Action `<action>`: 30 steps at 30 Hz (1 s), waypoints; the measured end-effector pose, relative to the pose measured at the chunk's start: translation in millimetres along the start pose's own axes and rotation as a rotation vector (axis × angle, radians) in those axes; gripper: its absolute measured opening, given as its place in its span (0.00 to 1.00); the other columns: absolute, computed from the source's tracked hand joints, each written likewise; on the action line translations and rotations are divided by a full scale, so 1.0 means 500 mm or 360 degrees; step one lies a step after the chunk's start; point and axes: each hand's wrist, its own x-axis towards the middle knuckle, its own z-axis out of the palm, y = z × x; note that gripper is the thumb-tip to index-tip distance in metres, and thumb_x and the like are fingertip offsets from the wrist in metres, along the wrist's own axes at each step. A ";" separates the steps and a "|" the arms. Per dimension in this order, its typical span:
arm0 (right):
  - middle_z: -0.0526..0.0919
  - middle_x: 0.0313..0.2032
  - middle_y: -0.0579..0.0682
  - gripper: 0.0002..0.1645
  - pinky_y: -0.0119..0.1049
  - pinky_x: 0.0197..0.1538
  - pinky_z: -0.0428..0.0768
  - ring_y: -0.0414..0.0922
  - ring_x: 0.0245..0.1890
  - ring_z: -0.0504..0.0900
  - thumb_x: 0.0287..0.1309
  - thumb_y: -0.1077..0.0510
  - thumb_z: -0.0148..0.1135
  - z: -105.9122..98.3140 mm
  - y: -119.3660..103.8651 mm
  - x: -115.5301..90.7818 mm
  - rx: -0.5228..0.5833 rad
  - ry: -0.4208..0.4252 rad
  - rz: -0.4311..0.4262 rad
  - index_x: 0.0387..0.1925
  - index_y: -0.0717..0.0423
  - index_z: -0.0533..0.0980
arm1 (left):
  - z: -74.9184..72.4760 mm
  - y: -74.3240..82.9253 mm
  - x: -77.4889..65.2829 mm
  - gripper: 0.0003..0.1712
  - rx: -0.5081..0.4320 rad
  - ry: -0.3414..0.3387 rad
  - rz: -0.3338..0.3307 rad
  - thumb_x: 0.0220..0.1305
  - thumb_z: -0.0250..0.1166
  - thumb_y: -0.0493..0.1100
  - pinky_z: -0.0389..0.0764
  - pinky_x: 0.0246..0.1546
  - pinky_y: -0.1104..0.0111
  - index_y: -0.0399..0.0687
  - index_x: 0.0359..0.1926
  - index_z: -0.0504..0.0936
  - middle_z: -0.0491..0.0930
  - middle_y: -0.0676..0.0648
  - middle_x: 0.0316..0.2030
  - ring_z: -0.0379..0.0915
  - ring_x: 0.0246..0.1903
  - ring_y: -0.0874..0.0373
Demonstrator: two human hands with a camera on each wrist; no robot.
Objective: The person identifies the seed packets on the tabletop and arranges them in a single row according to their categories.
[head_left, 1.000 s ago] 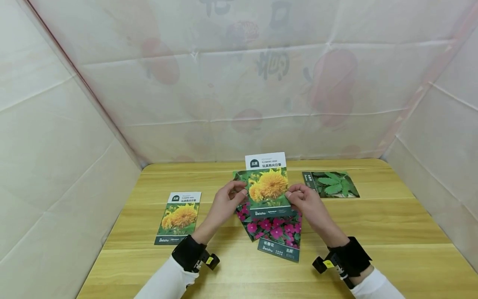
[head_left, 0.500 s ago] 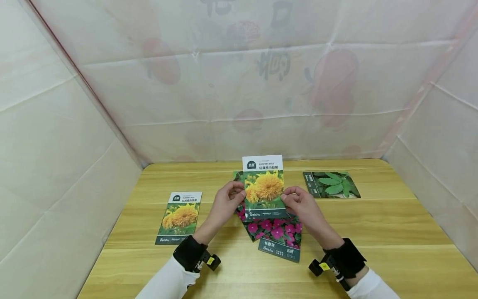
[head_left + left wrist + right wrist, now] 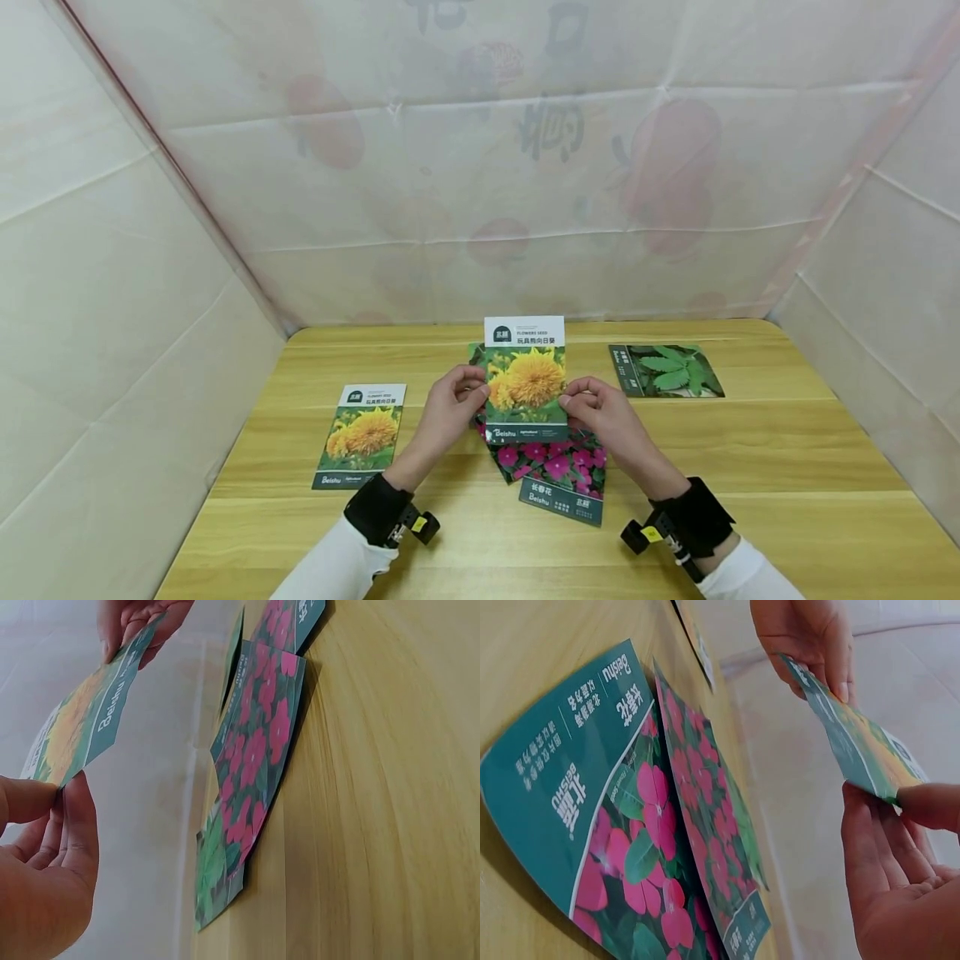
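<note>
Between both hands a seed packet with yellow sunflowers (image 3: 527, 379) is held up above the table, its printed front toward the head camera. My left hand (image 3: 452, 406) pinches its left edge between thumb and fingers. On the opposite edge, my right hand (image 3: 609, 417) pinches it the same way. Beneath lie overlapping seed packets with pink flowers (image 3: 562, 467), partly hidden by the held one. In the left wrist view, a green-leaf corner of a packet (image 3: 214, 874) shows at the pile's end. The held packet (image 3: 855, 739) is clear of the pile in the right wrist view.
Another yellow sunflower packet (image 3: 360, 437) lies flat on the wooden table (image 3: 480, 550) to the left. At the back right rests a packet with green leaves (image 3: 667, 371), turned sideways. Pale fabric walls (image 3: 450, 192) enclose the table at the back and sides.
Both hands have shifted the held sunflower packet slightly left and down in the head view. The packets on the table have stayed in place.
</note>
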 end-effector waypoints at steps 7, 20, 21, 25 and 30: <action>0.85 0.49 0.62 0.28 0.47 0.57 0.86 0.53 0.50 0.86 0.75 0.46 0.62 -0.013 0.031 0.011 0.0067 -0.0062 -0.0128 0.59 0.67 0.73 | -0.018 -0.005 -0.001 0.13 0.0037 0.0055 0.0003 0.74 0.63 0.32 0.88 0.44 0.50 0.34 0.57 0.80 0.83 0.41 0.42 0.82 0.38 0.54; 0.85 0.51 0.52 0.19 0.42 0.49 0.85 0.47 0.48 0.84 0.80 0.52 0.54 -0.031 0.039 0.054 -0.0902 0.0073 -0.0445 0.61 0.57 0.79 | -0.093 -0.005 -0.012 0.16 0.0105 0.0145 -0.0011 0.76 0.61 0.34 0.85 0.49 0.45 0.35 0.61 0.78 0.82 0.38 0.44 0.82 0.40 0.50; 0.86 0.50 0.50 0.17 0.40 0.44 0.84 0.44 0.45 0.84 0.80 0.52 0.55 -0.026 0.037 0.057 -0.1040 0.0094 -0.0478 0.60 0.55 0.80 | -0.100 -0.006 -0.014 0.16 0.0115 0.0152 -0.0019 0.77 0.61 0.35 0.85 0.49 0.45 0.35 0.61 0.78 0.82 0.38 0.45 0.82 0.41 0.49; 0.87 0.52 0.54 0.16 0.50 0.51 0.85 0.52 0.49 0.85 0.74 0.57 0.62 0.009 -0.006 0.057 -0.1415 0.0029 -0.0475 0.57 0.58 0.83 | -0.126 -0.018 -0.022 0.16 0.0159 0.0169 -0.0046 0.77 0.61 0.36 0.86 0.49 0.48 0.36 0.62 0.77 0.82 0.37 0.46 0.81 0.42 0.48; 0.84 0.58 0.58 0.20 0.57 0.62 0.81 0.58 0.60 0.81 0.72 0.54 0.66 0.039 -0.001 0.076 -0.1685 -0.0162 -0.0572 0.60 0.59 0.82 | -0.152 -0.028 -0.032 0.17 0.0200 0.0201 -0.0088 0.78 0.60 0.36 0.86 0.49 0.51 0.36 0.63 0.77 0.81 0.37 0.47 0.81 0.42 0.51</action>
